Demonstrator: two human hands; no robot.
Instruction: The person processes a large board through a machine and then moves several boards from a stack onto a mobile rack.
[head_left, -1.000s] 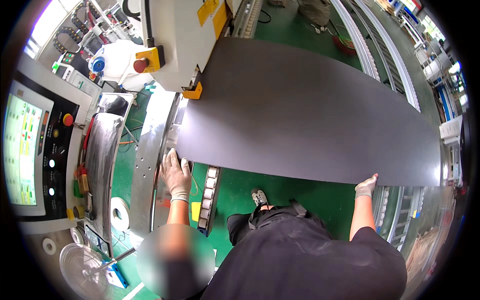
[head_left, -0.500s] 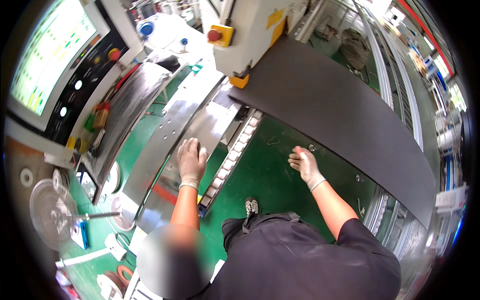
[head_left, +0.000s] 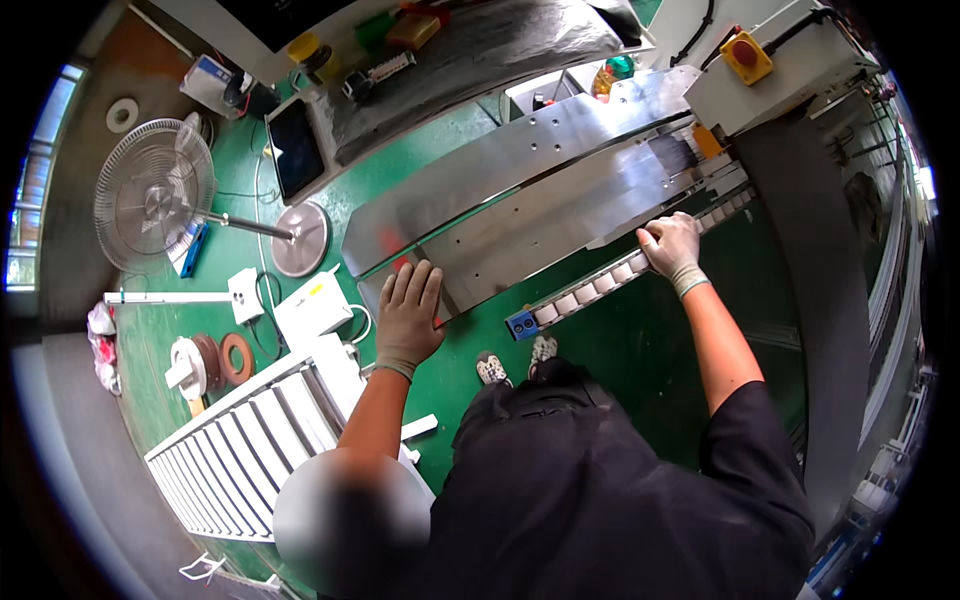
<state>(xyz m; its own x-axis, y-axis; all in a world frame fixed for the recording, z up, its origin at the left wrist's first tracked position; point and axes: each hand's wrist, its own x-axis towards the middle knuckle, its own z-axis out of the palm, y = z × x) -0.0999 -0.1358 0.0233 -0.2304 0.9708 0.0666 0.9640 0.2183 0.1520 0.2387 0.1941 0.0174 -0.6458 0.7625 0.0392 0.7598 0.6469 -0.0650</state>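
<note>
Spreading beneath the left hand (head_left: 408, 315) and the right hand (head_left: 672, 245), the smooth floor (head_left: 640, 345) was glossy green. Off to the right of the right hand, and apart from it, ran a broad sheet (head_left: 830, 300), flat, dark and dull. The bed (head_left: 540, 240), bright steel plates drilled with small round holes and split lengthwise by a narrow gap, stretched from beneath the left hand's fingers to beyond the right hand. Past the bed, farther from both hands, a bench (head_left: 450, 75) was covered in crinkled, shiny grey film. Below and to the left of the left hand lay a rack (head_left: 225, 460) of straight white slats.

Nearer the right hand, the strip (head_left: 590, 292) was a slim rail lined with white cylinders; it passed under that hand, its blocky blue end toward the left hand. Out left of the left hand, the fan (head_left: 158, 200) had a round wire cage and a slender pole on a disc base.

Both hands wore thin gloves with pale cuffs. The left was opened out, fingers slightly apart, over the bed's near end. The right had bent fingers over the strip; whether they gripped it, I could not tell. Beyond it sat a yellow box (head_left: 760, 68) with a domed red button (head_left: 744, 52).
</note>
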